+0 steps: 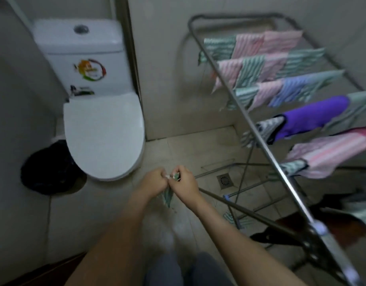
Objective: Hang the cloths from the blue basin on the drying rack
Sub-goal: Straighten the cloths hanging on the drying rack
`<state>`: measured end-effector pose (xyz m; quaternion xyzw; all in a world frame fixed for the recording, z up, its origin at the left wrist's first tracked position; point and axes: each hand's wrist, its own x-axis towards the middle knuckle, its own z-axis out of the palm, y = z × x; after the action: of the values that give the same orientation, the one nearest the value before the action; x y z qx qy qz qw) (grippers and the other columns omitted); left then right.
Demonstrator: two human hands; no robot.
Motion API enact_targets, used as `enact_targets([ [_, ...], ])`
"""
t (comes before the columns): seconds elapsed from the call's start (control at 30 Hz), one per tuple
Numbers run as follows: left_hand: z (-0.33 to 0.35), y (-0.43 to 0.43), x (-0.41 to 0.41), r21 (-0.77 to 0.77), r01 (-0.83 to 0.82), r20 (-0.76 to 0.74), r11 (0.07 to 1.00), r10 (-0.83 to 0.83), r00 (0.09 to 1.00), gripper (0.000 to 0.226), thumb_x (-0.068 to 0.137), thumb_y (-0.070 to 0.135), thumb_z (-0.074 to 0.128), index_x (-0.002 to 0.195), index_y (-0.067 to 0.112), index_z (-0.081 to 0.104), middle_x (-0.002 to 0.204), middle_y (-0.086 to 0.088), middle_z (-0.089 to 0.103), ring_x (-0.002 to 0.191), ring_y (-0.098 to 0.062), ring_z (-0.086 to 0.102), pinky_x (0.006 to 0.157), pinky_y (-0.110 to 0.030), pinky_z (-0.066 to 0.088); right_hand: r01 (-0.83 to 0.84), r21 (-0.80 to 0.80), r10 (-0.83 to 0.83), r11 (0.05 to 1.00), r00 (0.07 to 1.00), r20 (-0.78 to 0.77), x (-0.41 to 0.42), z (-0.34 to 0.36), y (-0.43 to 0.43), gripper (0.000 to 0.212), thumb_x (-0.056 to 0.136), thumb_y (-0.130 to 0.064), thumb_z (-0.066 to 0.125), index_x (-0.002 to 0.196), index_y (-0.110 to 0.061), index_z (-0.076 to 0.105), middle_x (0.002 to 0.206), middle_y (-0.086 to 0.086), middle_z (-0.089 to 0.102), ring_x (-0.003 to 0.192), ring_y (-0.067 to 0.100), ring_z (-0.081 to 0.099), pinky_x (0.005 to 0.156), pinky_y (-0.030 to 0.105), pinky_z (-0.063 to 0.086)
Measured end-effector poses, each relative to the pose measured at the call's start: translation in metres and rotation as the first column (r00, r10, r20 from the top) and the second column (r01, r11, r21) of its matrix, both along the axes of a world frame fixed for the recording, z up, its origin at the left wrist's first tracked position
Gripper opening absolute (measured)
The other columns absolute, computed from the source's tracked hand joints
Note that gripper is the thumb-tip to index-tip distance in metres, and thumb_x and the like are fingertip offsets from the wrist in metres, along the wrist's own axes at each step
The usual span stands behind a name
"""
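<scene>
— While the drying rack (262,141) stood open along the right-hand wall, what did it carry?

— Striped cloths (281,44) in pink, green and blue lay draped over its rails, row upon row, with a purple garment (314,114) among them nearer the camera.

— And on the left?

— A white toilet (103,137), lid down, stood against the back wall, with a black bin bag (48,168) on the floor just beside it.

— Where were the person's hands?

— Both were held out low over the tiled floor (178,149), between toilet and rack, knuckles nearly touching. The left hand (154,181) and the right hand (184,181) each had the fingers curled in, pinching the bunched top of a green-and-white striped cloth (167,198). It hung down between the wrists, left of the rack's top rails and on none of them.

— Anything smaller?

— A square floor drain (224,180) sat in the tiles just past the right hand, under the rack.
</scene>
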<state>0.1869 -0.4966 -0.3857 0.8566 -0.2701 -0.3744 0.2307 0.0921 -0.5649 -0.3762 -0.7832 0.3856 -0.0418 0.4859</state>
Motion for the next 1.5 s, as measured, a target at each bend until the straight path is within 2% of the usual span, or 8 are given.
enact_targets([
  [0.3,0.205,-0.019,-0.03,-0.284,0.1,0.068,0.954,-0.084,0.994,0.017,0.092,0.019,0.048,0.078,0.018,0.038,0.072,-0.003,0.05,0.078,-0.029,0.053,0.062,-0.034,0.028,0.071,-0.079,-0.059,0.994,0.988,0.141,-0.044,0.204,-0.028,0.041,0.081,0.005,0.05,0.119,-0.012,0.05,0.093,-0.008,0.053,0.07,-0.001,0.049,0.061,0.01,0.033],
  [0.4,0.26,-0.04,-0.049,-0.243,0.287,0.176,0.927,-0.249,0.952,0.024,0.086,0.031,0.057,0.092,0.018,0.038,0.083,-0.002,0.053,0.077,-0.026,0.05,0.062,-0.033,0.031,0.142,-0.16,-0.108,0.977,0.973,0.203,-0.065,0.257,-0.051,0.042,0.081,0.006,0.049,0.118,-0.014,0.053,0.073,-0.016,0.046,0.059,-0.007,0.048,0.059,0.006,0.034],
  [0.57,0.312,-0.087,-0.084,-0.199,0.538,0.388,0.819,-0.439,0.811,0.026,0.078,0.027,0.058,0.093,0.022,0.038,0.099,-0.003,0.056,0.093,-0.028,0.056,0.071,-0.034,0.042,0.276,-0.219,-0.199,0.936,0.927,0.318,-0.124,0.304,-0.095,0.038,0.079,0.008,0.046,0.103,-0.017,0.061,0.091,-0.008,0.063,0.077,0.009,0.056,0.071,0.016,0.04],
  [0.77,0.356,-0.147,-0.132,-0.201,0.788,0.342,0.582,-0.712,0.614,0.016,0.098,0.022,0.048,0.111,0.016,0.055,0.104,-0.008,0.061,0.097,-0.021,0.056,0.07,-0.023,0.032,0.408,-0.162,-0.31,0.899,0.851,0.425,-0.218,0.335,-0.143,0.032,0.087,0.007,0.045,0.098,-0.017,0.063,0.049,-0.003,0.04,0.039,0.003,0.035,0.045,0.017,0.029],
  [0.93,0.37,-0.191,-0.16,-0.121,0.838,0.389,0.532,-0.751,0.534,0.02,0.1,0.017,0.04,0.106,0.01,0.057,0.107,-0.011,0.063,0.101,-0.021,0.057,0.074,-0.026,0.035,0.452,-0.062,-0.378,0.89,0.806,0.455,-0.269,0.334,-0.169,0.016,0.098,-0.004,0.042,0.094,-0.011,0.056,0.037,0.001,0.053,0.027,0.013,0.042,0.034,0.02,0.033],
  [1.1,0.369,-0.236,-0.195,-0.085,0.86,0.524,0.503,-0.712,0.468,0.024,0.099,0.022,0.042,0.111,0.013,0.06,0.113,-0.015,0.065,0.106,-0.029,0.059,0.083,-0.033,0.042,0.553,0.177,-0.554,0.814,0.65,0.52,-0.303,0.335,-0.189,0.023,0.101,-0.003,0.035,0.087,-0.016,0.048,0.073,0.013,0.059,0.055,0.015,0.068,0.052,0.025,0.056],
  [1.33,0.367,-0.305,-0.263,-0.284,0.895,0.696,0.345,-0.567,0.44,0.032,0.094,0.013,0.048,0.121,0.016,0.064,0.119,-0.013,0.063,0.115,-0.03,0.054,0.095,-0.033,0.038,0.715,-0.028,-0.545,0.698,0.557,0.627,-0.375,0.334,-0.207,0.043,0.079,0.021,0.041,0.086,-0.019,0.056,0.102,0.003,0.061,0.098,-0.009,0.057,0.094,0.013,0.04],
  [1.5,0.328,-0.329,-0.282,-0.244,0.949,0.741,0.202,-0.593,0.317,0.032,0.089,0.019,0.044,0.111,0.014,0.068,0.107,-0.012,0.062,0.108,-0.033,0.053,0.092,-0.042,0.045,0.726,0.071,-0.656,0.684,0.569,0.496,-0.396,0.303,-0.212,0.026,0.067,-0.009,0.043,0.087,-0.008,0.06,0.096,0.001,0.061,0.096,0.009,0.053,0.079,0.015,0.041],
])
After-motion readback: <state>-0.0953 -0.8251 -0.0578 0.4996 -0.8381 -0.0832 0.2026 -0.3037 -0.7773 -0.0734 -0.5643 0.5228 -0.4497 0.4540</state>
